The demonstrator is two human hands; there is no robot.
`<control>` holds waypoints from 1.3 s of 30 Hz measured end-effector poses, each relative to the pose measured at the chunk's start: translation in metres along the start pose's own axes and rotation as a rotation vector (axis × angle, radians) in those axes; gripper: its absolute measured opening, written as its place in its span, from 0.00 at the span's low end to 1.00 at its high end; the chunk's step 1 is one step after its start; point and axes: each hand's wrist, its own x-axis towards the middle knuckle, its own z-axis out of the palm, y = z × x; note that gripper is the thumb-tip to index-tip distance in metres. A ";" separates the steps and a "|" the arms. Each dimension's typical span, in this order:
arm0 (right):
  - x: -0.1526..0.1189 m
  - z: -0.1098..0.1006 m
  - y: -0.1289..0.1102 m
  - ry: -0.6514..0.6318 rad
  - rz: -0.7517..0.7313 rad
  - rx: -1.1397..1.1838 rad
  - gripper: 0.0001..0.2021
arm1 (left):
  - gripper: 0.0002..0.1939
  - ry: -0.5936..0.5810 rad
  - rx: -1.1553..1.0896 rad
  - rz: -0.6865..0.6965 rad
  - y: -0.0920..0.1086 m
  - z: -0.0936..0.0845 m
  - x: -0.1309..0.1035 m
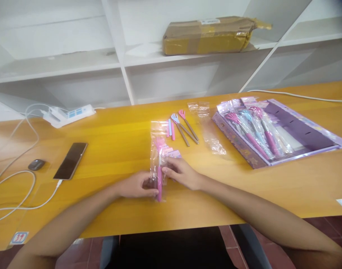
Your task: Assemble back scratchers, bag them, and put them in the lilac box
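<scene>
A pink back scratcher (159, 179) lies inside a clear plastic bag (156, 129), upright to my view. The fingers of my left hand (139, 185) close on its lower handle through the bag. Higher up, my right hand (180, 172) pinches the bagged handle from the right side. Small printed cards (173, 153) show beside the pink claw head, partly under the right fingers. Beyond my hands lie loose claw heads on metal rods, one blue (175, 118) and one pink (182, 113). Short pink and blue handle sleeves (173, 132) are beside them.
An open purple display box (247, 158) at the right holds several bagged back scratchers (267, 138). Flat clear bags (211, 138) lie left of it. At the left are a phone (70, 160), a dark earbud case (36, 164), white cables and a power strip (70, 115). A taped carton (207, 37) sits on the shelf.
</scene>
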 end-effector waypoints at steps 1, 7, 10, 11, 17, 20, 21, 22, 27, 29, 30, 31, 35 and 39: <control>0.000 0.000 -0.001 0.004 0.031 0.076 0.24 | 0.16 -0.051 0.079 0.013 0.006 0.000 -0.001; 0.003 0.000 -0.006 -0.157 0.194 0.316 0.27 | 0.14 -0.103 0.146 0.083 0.020 -0.001 -0.002; 0.001 0.000 -0.012 -0.396 0.277 0.381 0.23 | 0.20 0.106 -0.058 0.087 0.004 -0.001 0.001; -0.001 0.001 -0.015 -0.486 0.308 0.390 0.22 | 0.20 0.204 -0.123 0.090 -0.003 -0.002 0.002; -0.008 0.008 -0.030 -0.729 0.414 0.354 0.19 | 0.19 0.459 -0.238 0.106 -0.020 -0.008 0.010; -0.007 0.000 -0.028 -0.759 0.419 0.311 0.19 | 0.16 0.506 -0.191 0.102 -0.019 -0.008 0.012; -0.005 -0.004 -0.025 -0.712 0.371 0.233 0.19 | 0.16 0.509 -0.182 0.099 -0.018 -0.007 0.012; -0.004 -0.009 -0.021 -0.609 0.291 0.106 0.18 | 0.16 0.510 -0.176 0.097 -0.018 -0.007 0.012; 0.003 -0.038 -0.007 0.114 0.025 -0.748 0.12 | 0.19 0.479 -0.150 0.107 -0.018 -0.006 0.012; 0.004 -0.047 -0.009 0.185 0.092 -0.942 0.09 | 0.17 0.474 -0.116 0.109 -0.017 -0.006 0.012; 0.004 -0.050 -0.011 0.192 0.136 -1.016 0.10 | 0.16 0.474 -0.102 0.108 -0.017 -0.007 0.012; 0.003 -0.052 -0.014 0.187 0.186 -1.084 0.12 | 0.15 0.472 -0.090 0.105 -0.017 -0.007 0.012; 0.002 -0.053 -0.019 0.102 0.352 -1.250 0.17 | 0.15 0.452 -0.104 0.095 -0.020 -0.008 0.012; 0.002 -0.050 -0.014 0.085 0.348 -1.281 0.16 | 0.19 0.377 -0.156 0.073 -0.020 -0.006 0.011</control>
